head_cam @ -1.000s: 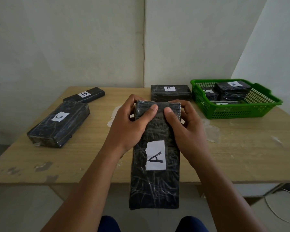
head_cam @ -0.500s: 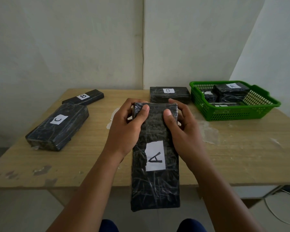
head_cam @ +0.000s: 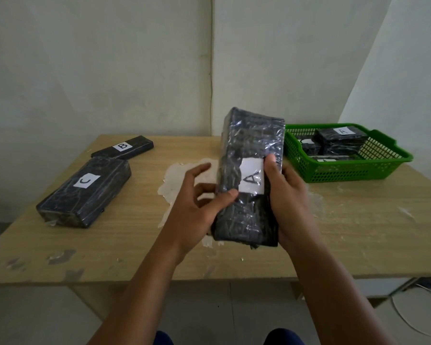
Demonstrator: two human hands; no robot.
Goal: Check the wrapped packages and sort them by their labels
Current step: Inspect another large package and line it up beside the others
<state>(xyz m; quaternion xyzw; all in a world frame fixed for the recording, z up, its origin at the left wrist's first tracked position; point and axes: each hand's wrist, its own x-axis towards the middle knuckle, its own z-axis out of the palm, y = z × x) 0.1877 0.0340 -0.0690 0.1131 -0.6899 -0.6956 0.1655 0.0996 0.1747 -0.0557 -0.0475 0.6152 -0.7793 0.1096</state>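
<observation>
A black wrapped package labelled A (head_cam: 251, 155) stands tilted up above the table's middle. My right hand (head_cam: 288, 195) grips its right side, thumb by the white label. My left hand (head_cam: 197, 202) holds its lower left edge with the thumb on the front, the fingers spread behind. On the left of the table lie a package labelled C (head_cam: 85, 190) and, behind it, a flat one labelled B (head_cam: 122, 148). A green basket (head_cam: 373, 168) at the right holds several packages, the top one labelled A (head_cam: 341, 138).
The wooden table (head_cam: 334, 232) has a pale worn patch (head_cam: 177, 180) in the middle and chipped marks near its front edge. White walls meet in a corner behind it. White cables (head_cam: 423, 307) lie on the floor at the lower right.
The A package has been lifted from low over the table's front edge and tipped upright. Both hands slid from its far end down to its lower half. It hides the B package behind.
</observation>
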